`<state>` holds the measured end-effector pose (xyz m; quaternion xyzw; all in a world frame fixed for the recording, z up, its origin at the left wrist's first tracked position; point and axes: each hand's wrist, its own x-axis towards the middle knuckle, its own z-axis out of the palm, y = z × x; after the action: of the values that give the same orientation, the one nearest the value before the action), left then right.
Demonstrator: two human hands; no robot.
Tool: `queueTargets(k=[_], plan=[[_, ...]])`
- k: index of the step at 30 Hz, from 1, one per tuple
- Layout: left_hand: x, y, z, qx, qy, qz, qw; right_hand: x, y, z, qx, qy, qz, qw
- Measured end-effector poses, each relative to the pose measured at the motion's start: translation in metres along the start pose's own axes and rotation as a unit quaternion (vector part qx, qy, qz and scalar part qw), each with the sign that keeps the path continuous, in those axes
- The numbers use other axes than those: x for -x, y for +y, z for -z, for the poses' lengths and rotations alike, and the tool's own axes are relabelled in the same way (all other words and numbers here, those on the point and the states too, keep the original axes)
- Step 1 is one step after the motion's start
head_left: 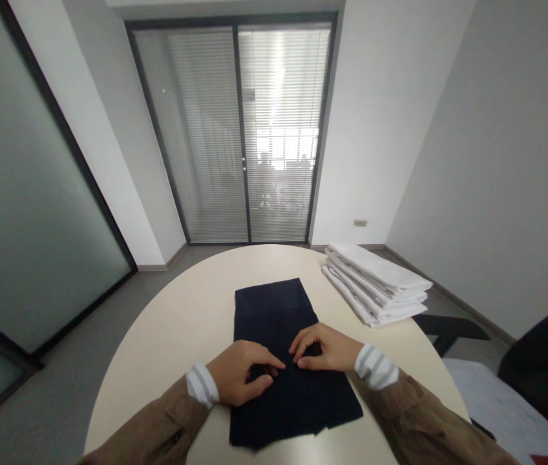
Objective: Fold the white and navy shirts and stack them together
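Observation:
A dark navy folded cloth (274, 310) lies flat on the round table, its near edge slightly uneven. My left hand (246, 371) rests on the left side of the cloth, index finger stretched toward the middle and thumb apart. From the right, my right hand (327, 349) lies over the cloth with its fingers bent and spread, the thumb set apart below them. The fingertips of both hands come close together near the cloth's centre. Nothing shows between the fingers of either hand.
The pale round table (167, 336) carries a stack of folded white cloths (375, 284) at its back right. A black chair (545, 349) with white material (492, 400) on its seat stands to the right. Glass doors with blinds (240, 135) are beyond the table.

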<state>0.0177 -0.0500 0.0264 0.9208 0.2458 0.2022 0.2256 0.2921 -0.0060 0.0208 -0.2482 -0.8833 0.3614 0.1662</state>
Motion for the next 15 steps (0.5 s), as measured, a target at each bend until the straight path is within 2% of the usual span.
queueTargets(k=[2,5,7,9,11,13,15], plan=[[-0.002,-0.008,-0.003,-0.022,0.042,0.023,0.999,-0.002,-0.003,-0.001,-0.001,0.001,-0.006,1.000],[-0.004,-0.028,-0.010,-0.111,0.105,0.086,0.984,-0.005,-0.002,-0.004,0.085,0.056,0.005,0.995],[-0.003,-0.042,-0.016,-0.152,0.093,0.135,0.975,-0.006,0.002,-0.007,0.143,0.057,-0.010,0.988],[-0.002,-0.053,-0.020,-0.169,0.059,0.167,0.970,-0.007,0.004,-0.008,0.171,0.024,-0.050,0.984],[-0.002,-0.058,-0.022,-0.173,0.050,0.185,0.966,-0.006,0.005,-0.009,0.180,0.001,-0.080,0.980],[-0.004,-0.062,-0.022,-0.179,0.078,0.204,0.959,-0.006,0.006,-0.009,0.190,0.008,-0.089,0.978],[-0.008,-0.069,-0.020,-0.192,0.122,0.236,0.945,-0.008,0.010,-0.009,0.205,0.046,-0.095,0.973]])
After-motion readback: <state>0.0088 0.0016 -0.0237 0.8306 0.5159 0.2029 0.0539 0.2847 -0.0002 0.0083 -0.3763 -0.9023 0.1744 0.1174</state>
